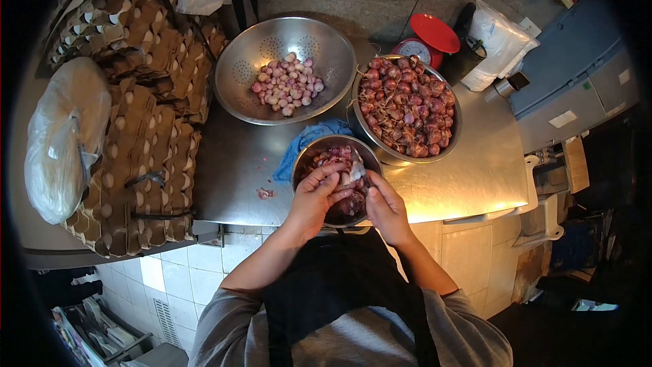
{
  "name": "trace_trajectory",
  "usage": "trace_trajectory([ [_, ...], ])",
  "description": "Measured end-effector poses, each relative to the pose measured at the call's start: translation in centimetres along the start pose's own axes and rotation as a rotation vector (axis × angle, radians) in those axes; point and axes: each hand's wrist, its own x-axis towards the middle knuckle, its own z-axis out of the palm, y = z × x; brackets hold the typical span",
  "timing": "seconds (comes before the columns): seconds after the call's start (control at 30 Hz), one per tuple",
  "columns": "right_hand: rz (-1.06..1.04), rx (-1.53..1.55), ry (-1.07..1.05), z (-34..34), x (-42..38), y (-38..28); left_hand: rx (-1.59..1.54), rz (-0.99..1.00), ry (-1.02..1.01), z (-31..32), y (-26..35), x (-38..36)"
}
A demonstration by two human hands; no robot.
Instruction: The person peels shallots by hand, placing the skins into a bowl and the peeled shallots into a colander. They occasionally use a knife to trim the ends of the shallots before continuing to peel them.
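Both hands are raised over a small metal bowl (pixel 299 163) that holds reddish skins and shallots. My left hand (pixel 318 194) has its fingers curled at a pale, whitish-purple piece (pixel 354 171), which looks like a shallot with loose skin. My right hand (pixel 387 207) pinches at the right side of the same piece, its thumb and forefinger together; what lies between those fingertips is too small to make out. Behind the bowl, a perforated colander (pixel 238 88) holds peeled shallots (pixel 288 85). To its right, a large bowl (pixel 401 158) is heaped with unpeeled red shallots (pixel 407 105).
A blue cloth (pixel 299 141) lies behind the small bowl. Stacked egg trays (pixel 139 163) and a plastic bag (pixel 68 139) fill the left. A red scale (pixel 435 32), a white bag (pixel 496 44) and a metal cup (pixel 511 84) stand at the back right. Skin scraps (pixel 265 193) lie on the metal table (pixel 231 183).
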Motion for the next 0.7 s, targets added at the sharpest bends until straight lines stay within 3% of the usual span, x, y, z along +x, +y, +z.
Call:
trace_trajectory([
  [0.2, 0.048, 0.059, 0.078, -1.3, 0.3, -1.0, -0.044, -0.060, 0.047, -0.1, 1.4, -0.2],
  [0.47, 0.030, -0.049, 0.061, -1.5, 0.2, -0.9, -0.372, -0.151, -0.104, -1.8, 2.5, 0.7],
  [0.57, 0.089, -0.067, -0.019, -1.9, -0.1, -0.9, -0.420, -0.185, -0.238, -1.5, 2.8, 0.8],
  [0.7, -0.009, -0.347, -0.165, -1.3, -0.4, -0.7, -0.391, -0.265, -0.318, -1.3, 2.6, 0.4],
])
